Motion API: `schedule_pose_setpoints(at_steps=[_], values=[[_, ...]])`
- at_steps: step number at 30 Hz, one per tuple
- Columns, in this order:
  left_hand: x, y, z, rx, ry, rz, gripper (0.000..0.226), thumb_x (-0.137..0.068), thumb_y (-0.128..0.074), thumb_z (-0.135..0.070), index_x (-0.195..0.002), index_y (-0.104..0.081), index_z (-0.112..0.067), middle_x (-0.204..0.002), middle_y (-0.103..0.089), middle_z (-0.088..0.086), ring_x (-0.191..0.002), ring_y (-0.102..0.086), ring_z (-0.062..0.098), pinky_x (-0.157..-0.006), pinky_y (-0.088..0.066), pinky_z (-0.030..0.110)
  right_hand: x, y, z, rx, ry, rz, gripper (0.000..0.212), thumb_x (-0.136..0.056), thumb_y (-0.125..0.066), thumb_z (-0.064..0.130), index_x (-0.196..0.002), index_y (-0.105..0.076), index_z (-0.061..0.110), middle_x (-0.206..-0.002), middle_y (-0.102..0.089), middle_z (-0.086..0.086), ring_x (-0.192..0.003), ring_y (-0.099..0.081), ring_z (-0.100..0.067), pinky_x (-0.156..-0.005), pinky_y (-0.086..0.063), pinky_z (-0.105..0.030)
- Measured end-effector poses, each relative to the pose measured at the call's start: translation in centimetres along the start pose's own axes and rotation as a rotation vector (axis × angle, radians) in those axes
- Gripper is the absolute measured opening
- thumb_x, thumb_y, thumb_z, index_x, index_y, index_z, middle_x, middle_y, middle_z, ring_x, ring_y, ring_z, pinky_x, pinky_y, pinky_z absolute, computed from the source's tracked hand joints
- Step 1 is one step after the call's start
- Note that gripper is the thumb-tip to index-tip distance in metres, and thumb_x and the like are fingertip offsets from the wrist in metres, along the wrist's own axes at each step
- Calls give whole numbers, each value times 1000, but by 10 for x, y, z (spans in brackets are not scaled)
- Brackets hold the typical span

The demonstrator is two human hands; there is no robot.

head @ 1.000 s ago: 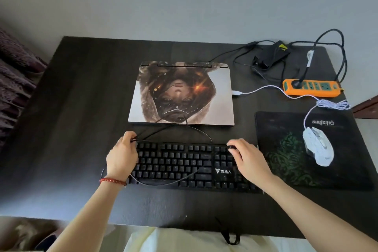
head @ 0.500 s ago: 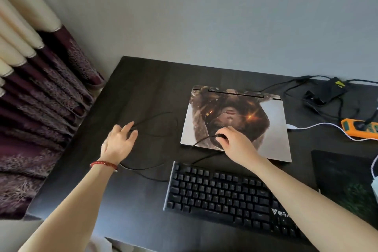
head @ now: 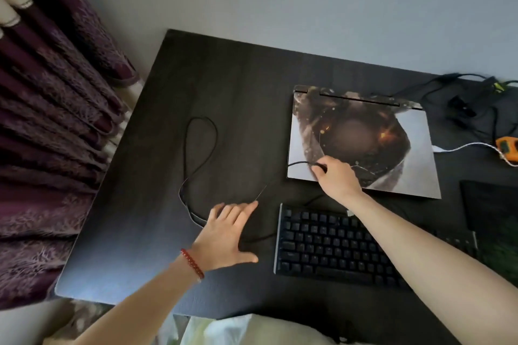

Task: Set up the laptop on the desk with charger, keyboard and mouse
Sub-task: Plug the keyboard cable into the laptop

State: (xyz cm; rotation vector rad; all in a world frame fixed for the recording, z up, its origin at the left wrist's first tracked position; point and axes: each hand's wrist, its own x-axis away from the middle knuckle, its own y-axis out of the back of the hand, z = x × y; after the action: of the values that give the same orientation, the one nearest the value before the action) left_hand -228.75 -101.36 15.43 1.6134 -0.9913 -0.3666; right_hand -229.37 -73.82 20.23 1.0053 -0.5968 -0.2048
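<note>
Black keyboard [head: 336, 246] placed; laptop [head: 361, 143] shut; right hand [head: 335, 178] pinching keyboard cable [head: 196, 154], unplugged; left hand [head: 227, 235] flat, empty

One laptop [head: 361, 140], one keyboard [head: 333, 249], one mouse pad [head: 490, 204], one power strip [head: 508, 148], one desk [head: 224, 87], two hands: left [head: 227, 235], right [head: 336, 179].
</note>
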Motion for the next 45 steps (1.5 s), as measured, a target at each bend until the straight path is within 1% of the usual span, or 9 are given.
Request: schedule_pose_setpoints(at_steps=[3, 6, 13, 20, 29, 34, 37, 41, 45], values=[[0, -14, 4, -102, -90, -80, 65, -49, -81, -56, -104, -65, -25, -108, -66, 1, -98, -64, 22, -86, -50, 40, 11, -5, -10, 19, 4, -16, 26, -93, -48, 30, -112, -58, 14, -110, -66, -14, -101, -59, -36, -83, -50, -43], [-10, -18, 18, -61, -201, -277, 23, -58, -85, -33, -69, -68, -23, -90, -70, 1, -82, -67, 21, -81, -49, 31, 20, -8, -16, 10, 39, -40, 27, -93, -48, 29, -113, -57, 14, -108, -66, -13, -96, -61, -33, -79, -52, -42], [-43, 3, 39, 164, -15, -347, 17, -65, -80, -4, -66, -63, -8, -87, -65, 10, -65, -63, 28, -62, -53, 34, 19, -8, -25, 22, 103, 10, 28, -94, -47, 21, -120, -55, 13, -114, -63, -12, -102, -59, -29, -86, -49, -40], [-60, 0, 39, 275, 92, -387, 13, -72, -75, -6, -69, -62, -4, -91, -61, 11, -70, -61, 27, -51, -53, 33, 36, -28, -23, 142, 238, 252, 22, -97, -36, 26, -112, -48, 15, -103, -65, -9, -94, -60, -28, -79, -48, -40], [-65, 29, 68, 135, 62, -487, 21, -81, -55, -24, -72, -65, -8, -96, -63, 11, -78, -63, 29, -65, -52, 37, 52, -41, -26, 215, 327, 92, 29, -97, -40, 27, -121, -53, 17, -107, -64, -4, -100, -59, -23, -80, -48, -36], [-47, 45, 65, 231, -97, -335, 27, -75, -51, -30, -64, -64, -9, -120, -60, 15, -98, -62, 30, -85, -49, 44, 43, -25, 3, 267, 459, -249, 26, -80, -69, 12, -105, -68, 16, -69, -59, -6, -55, -57, -26, -53, -50, -32], [-54, 57, 57, 467, 18, -443, 30, -78, -48, -31, -63, -58, -6, -108, -66, 8, -96, -61, 19, -86, -47, 40, 29, -9, 20, 269, 530, -237, 48, -75, -64, -3, -121, -59, 12, -77, -57, -10, -65, -56, -29, -63, -47, -37], [-73, 68, 31, 673, 41, -303, 27, -86, -62, -28, -108, -60, -12, -98, -68, -2, -88, -64, 11, -84, -49, 28, 11, -3, 43, 93, 534, -36, 53, -92, -46, 6, -142, -30, 11, -110, -59, -13, -100, -53, -28, -91, -38, -34], [-76, 66, 33, 675, 81, -362, 16, -92, -54, -19, -85, -66, -12, -59, -59, -6, -52, -53, 15, -59, -48, 34, 0, 0, 45, -6, 501, -21, 36, -93, -50, 19, -128, -49, 16, -105, -67, -7, -100, -58, -25, -93, -41, -35]])
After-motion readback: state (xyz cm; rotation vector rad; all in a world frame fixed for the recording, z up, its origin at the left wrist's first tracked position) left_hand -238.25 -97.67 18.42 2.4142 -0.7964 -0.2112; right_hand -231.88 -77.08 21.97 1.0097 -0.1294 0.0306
